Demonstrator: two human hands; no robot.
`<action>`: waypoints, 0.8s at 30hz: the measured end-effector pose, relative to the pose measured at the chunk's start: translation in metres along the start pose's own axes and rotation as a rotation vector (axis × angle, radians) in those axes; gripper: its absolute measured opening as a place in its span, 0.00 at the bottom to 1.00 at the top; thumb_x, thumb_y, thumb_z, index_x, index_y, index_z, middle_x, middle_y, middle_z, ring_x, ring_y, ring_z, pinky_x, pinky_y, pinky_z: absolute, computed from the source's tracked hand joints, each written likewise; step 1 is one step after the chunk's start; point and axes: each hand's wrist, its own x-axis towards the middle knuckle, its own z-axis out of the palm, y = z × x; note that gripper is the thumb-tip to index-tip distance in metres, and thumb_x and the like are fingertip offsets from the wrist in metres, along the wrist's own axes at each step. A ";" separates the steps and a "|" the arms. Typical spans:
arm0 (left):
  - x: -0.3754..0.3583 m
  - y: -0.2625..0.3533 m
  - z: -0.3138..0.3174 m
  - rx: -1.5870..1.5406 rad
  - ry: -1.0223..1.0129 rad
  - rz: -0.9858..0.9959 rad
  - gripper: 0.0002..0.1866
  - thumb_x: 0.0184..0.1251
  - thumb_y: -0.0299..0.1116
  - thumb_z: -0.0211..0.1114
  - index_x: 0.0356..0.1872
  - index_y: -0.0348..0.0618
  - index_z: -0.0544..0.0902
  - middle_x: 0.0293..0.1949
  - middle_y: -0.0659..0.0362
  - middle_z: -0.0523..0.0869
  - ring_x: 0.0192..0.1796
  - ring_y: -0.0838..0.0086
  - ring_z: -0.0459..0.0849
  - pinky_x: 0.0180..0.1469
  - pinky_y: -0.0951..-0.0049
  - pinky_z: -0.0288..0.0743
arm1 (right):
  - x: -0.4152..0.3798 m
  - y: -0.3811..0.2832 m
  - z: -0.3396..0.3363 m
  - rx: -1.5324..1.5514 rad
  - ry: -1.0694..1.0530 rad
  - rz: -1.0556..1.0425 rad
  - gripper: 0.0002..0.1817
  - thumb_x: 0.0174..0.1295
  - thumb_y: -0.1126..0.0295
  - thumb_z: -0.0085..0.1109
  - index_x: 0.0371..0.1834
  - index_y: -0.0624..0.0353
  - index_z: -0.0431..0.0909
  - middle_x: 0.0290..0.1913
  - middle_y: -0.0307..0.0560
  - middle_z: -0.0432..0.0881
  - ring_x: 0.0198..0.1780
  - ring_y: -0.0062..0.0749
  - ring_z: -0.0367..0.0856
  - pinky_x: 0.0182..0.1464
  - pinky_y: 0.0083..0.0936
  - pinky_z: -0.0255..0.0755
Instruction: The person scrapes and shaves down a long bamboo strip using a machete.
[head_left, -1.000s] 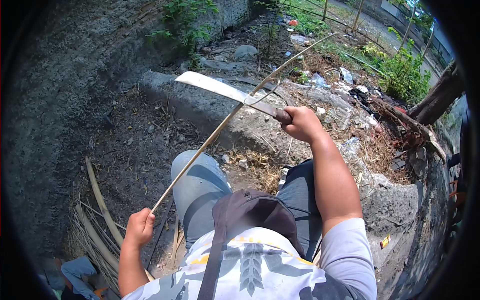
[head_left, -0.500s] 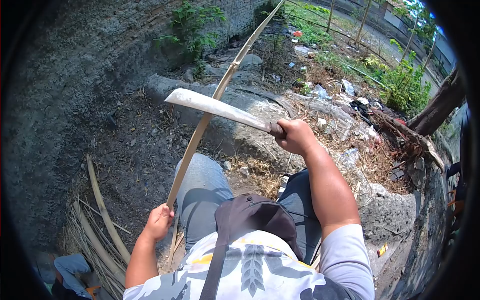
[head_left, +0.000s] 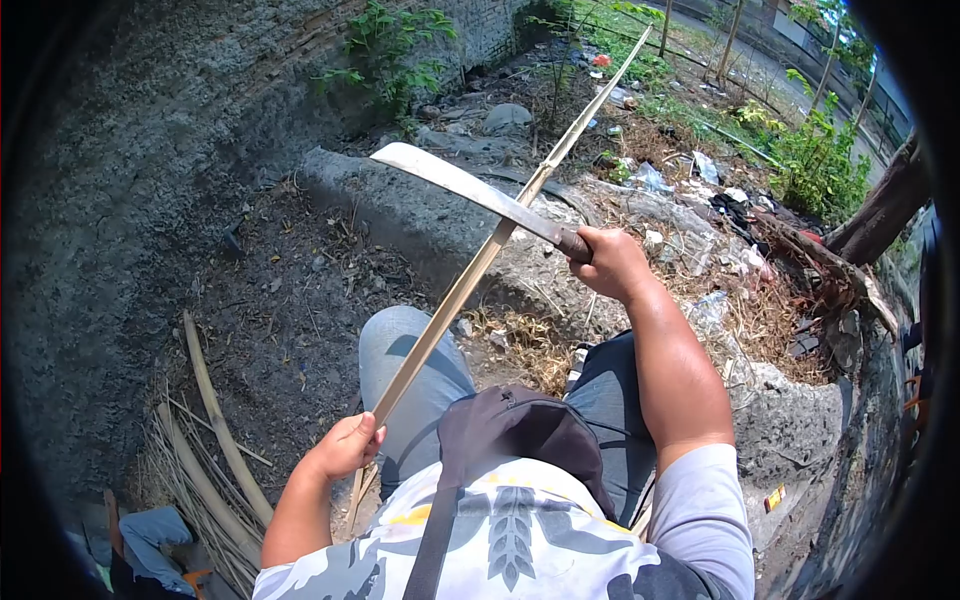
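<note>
A long split bamboo strip (head_left: 440,322) slants from my lap up to the far right, its thin end over the littered ground. Its near end is gripped in my left hand (head_left: 347,445), thumb lying along the strip. My right hand (head_left: 612,264) is wrapped round the dark handle of a machete (head_left: 465,190). The broad, slightly curved blade crosses over the strip just below a node, its tip pointing left. Beneath the strip are my knees in jeans (head_left: 405,345), and a dark waist bag (head_left: 525,440) rests on my lap.
Bamboo pieces (head_left: 215,430) and a bundle of thin strips lie at lower left. A rough wall (head_left: 130,200) rises on the left. Ahead runs a concrete ledge (head_left: 400,210), with scattered litter (head_left: 650,178) and a tree trunk (head_left: 875,215) beyond. Part of another person (head_left: 155,540) shows at bottom left.
The bamboo strip has swung to the right and its far end sits lower. My left hand has shifted right and slightly up; the machete has moved right, now nearer its handle over the strip.
</note>
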 end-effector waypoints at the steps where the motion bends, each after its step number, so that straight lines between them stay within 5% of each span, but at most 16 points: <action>1: 0.006 0.003 0.001 -0.035 -0.039 -0.016 0.33 0.84 0.69 0.44 0.38 0.47 0.76 0.23 0.72 0.63 0.23 0.84 0.58 0.25 0.78 0.55 | -0.002 -0.012 0.001 -0.016 -0.007 -0.052 0.12 0.55 0.61 0.71 0.40 0.50 0.82 0.36 0.51 0.89 0.43 0.56 0.89 0.50 0.50 0.82; 5: 0.026 0.020 0.013 -0.086 -0.093 -0.066 0.35 0.82 0.71 0.45 0.38 0.46 0.77 0.23 0.72 0.63 0.21 0.84 0.56 0.23 0.78 0.52 | -0.012 -0.051 0.004 -0.144 -0.038 -0.439 0.16 0.47 0.59 0.76 0.34 0.49 0.79 0.29 0.44 0.87 0.36 0.47 0.89 0.49 0.41 0.79; 8: 0.027 0.032 0.011 -0.103 -0.139 -0.095 0.36 0.80 0.73 0.45 0.38 0.46 0.77 0.23 0.71 0.63 0.21 0.84 0.56 0.23 0.79 0.51 | -0.016 -0.065 -0.009 -0.249 -0.028 -0.524 0.15 0.47 0.59 0.76 0.28 0.48 0.76 0.26 0.42 0.85 0.32 0.46 0.86 0.47 0.38 0.77; 10: 0.021 0.029 0.004 -0.087 -0.109 -0.124 0.36 0.80 0.74 0.46 0.38 0.46 0.77 0.23 0.71 0.64 0.21 0.84 0.56 0.23 0.79 0.50 | -0.008 -0.037 -0.007 -0.194 0.049 -0.445 0.13 0.49 0.61 0.74 0.32 0.49 0.79 0.27 0.45 0.86 0.35 0.46 0.89 0.51 0.39 0.78; 12: 0.017 0.028 0.000 -0.098 -0.090 -0.134 0.36 0.78 0.75 0.47 0.38 0.47 0.76 0.23 0.71 0.63 0.21 0.84 0.56 0.23 0.78 0.50 | -0.002 -0.013 -0.012 0.009 0.078 -0.050 0.12 0.55 0.62 0.72 0.38 0.55 0.84 0.34 0.56 0.88 0.41 0.58 0.88 0.48 0.48 0.80; 14: 0.011 0.023 0.001 -0.148 -0.071 -0.130 0.36 0.76 0.77 0.48 0.37 0.49 0.75 0.23 0.71 0.63 0.21 0.84 0.54 0.24 0.77 0.49 | 0.006 0.008 -0.017 0.175 0.127 0.206 0.14 0.58 0.61 0.72 0.44 0.55 0.87 0.38 0.60 0.89 0.44 0.60 0.88 0.48 0.49 0.80; 17: 0.017 0.021 0.009 -0.138 -0.090 -0.113 0.36 0.76 0.76 0.48 0.36 0.49 0.74 0.23 0.71 0.63 0.21 0.84 0.55 0.23 0.78 0.49 | 0.005 0.015 -0.006 0.266 0.084 0.236 0.14 0.60 0.60 0.71 0.46 0.54 0.88 0.41 0.60 0.90 0.45 0.60 0.88 0.48 0.48 0.79; 22: 0.037 0.025 0.017 -0.234 -0.090 -0.065 0.36 0.76 0.77 0.48 0.37 0.50 0.74 0.23 0.71 0.63 0.20 0.83 0.56 0.23 0.78 0.52 | -0.004 -0.030 0.002 -0.057 0.075 -0.229 0.12 0.53 0.60 0.72 0.34 0.52 0.81 0.29 0.50 0.87 0.38 0.52 0.90 0.47 0.48 0.81; 24: 0.042 0.033 0.028 -0.262 -0.047 -0.064 0.36 0.76 0.77 0.47 0.37 0.50 0.73 0.23 0.70 0.63 0.20 0.83 0.58 0.23 0.78 0.53 | -0.004 -0.049 0.004 -0.160 0.046 -0.506 0.12 0.48 0.59 0.75 0.30 0.46 0.80 0.25 0.40 0.85 0.33 0.42 0.88 0.48 0.37 0.76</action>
